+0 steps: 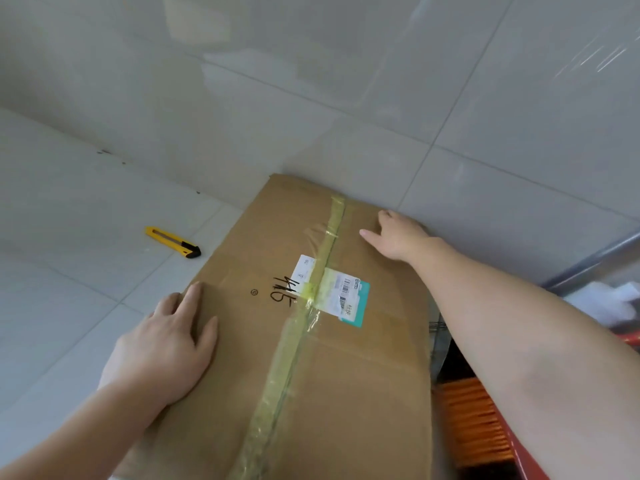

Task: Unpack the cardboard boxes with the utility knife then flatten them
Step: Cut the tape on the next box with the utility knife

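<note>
A brown cardboard box [363, 375] lies flat on the white tiled floor, its far edge against the tiled wall. Yellowish tape [294, 341] runs along its middle seam, across a white and teal shipping label [341, 292] and black handwriting. My left hand [166, 344] rests flat on the box's left edge, fingers straight. My right hand [398, 237] presses flat on the far right corner near the wall. A yellow utility knife [172, 242] with a black end lies on the floor to the left of the box, apart from both hands.
The tiled wall [346, 81] rises right behind the box. At the right stand a metal rail [588, 261], white packing material [609, 299] and an orange and red object [474, 424] beside the box's right edge. Floor tiles [69, 271] stretch to the left.
</note>
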### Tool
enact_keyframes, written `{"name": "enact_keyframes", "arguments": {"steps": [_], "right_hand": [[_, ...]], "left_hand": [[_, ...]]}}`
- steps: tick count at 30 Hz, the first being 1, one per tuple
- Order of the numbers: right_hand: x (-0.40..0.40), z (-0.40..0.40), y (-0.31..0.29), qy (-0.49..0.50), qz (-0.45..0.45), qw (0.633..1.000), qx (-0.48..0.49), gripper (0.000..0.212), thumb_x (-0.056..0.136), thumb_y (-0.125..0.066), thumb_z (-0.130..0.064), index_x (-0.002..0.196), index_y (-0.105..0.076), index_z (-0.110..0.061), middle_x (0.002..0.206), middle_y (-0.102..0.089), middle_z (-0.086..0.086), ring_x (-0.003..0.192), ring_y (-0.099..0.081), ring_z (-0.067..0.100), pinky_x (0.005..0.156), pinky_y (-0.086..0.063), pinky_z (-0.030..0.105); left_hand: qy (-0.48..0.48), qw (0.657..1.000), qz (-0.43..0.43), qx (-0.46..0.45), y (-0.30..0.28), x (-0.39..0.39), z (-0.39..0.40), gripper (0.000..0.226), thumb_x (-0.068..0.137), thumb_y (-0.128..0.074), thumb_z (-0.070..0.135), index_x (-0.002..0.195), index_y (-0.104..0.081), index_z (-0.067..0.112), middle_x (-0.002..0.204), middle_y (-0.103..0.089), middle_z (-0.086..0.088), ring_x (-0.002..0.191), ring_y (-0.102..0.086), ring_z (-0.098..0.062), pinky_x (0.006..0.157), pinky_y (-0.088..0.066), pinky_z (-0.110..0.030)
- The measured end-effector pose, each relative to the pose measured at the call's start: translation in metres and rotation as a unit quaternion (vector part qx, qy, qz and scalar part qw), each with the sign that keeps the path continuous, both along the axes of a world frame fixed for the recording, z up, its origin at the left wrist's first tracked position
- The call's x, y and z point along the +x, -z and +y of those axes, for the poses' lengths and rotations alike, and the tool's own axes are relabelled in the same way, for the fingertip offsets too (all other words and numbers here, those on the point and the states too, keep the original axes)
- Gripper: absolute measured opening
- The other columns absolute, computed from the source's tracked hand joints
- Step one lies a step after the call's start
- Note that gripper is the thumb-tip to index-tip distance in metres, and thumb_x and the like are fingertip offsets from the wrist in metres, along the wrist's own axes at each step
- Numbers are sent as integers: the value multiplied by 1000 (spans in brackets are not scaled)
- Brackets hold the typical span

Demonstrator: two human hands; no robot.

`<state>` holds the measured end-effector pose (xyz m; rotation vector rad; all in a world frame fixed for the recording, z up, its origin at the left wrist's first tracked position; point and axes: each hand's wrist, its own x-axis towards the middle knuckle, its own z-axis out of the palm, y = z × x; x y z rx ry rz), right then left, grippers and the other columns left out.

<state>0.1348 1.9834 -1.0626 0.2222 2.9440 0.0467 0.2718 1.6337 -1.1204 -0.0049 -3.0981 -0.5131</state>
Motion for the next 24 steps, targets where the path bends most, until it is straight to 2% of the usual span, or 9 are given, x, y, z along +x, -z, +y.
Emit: {"name": "enact_keyframes", "arguments": {"steps": [5,10,15,21,24], "right_hand": [[-35,16,17,16,16,1000,-18,74,96,-35,-57,143,-35,-1,149,-35,17,138,-32,31,111,-28,39],[-46,9,34,32,24,998,48,83,94,-22,-65,143,-34,1,147,-35,22,136,-31,35,112,-26,43],[-39,-4,32,40,18,995,85,83,95,-19,-64,143,-33,1,146,-37,23,134,-33,36,107,-30,44],[9,-58,36,43,16,994,101,89,89,-14,-70,144,-32,-3,142,-38,26,130,-35,39,101,-35,46],[42,-116,28,6,-7,995,102,98,84,-12,-77,143,-33,-1,139,-42,22,127,-39,36,96,-38,44]], "left_hand": [[-8,1000,2,-14,-1,0,2,61,91,-21,59,148,-9,40,144,-31,17,117,-51,-18,84,-45,-32],[-3,1000,3,-7,-2,-1,-1,62,91,-21,60,148,-7,42,145,-30,19,120,-49,-15,89,-45,-31],[11,1000,3,-13,-6,-8,-18,61,91,-24,60,148,-10,44,144,-32,21,121,-49,-15,88,-44,-30],[5,993,-27,-111,-16,-6,-98,53,92,-15,64,144,-10,54,139,-38,19,120,-48,-14,79,-43,-29],[-40,983,-62,-166,-25,9,-152,52,95,-11,60,146,-11,51,141,-40,12,123,-46,-18,85,-43,-32]]}}
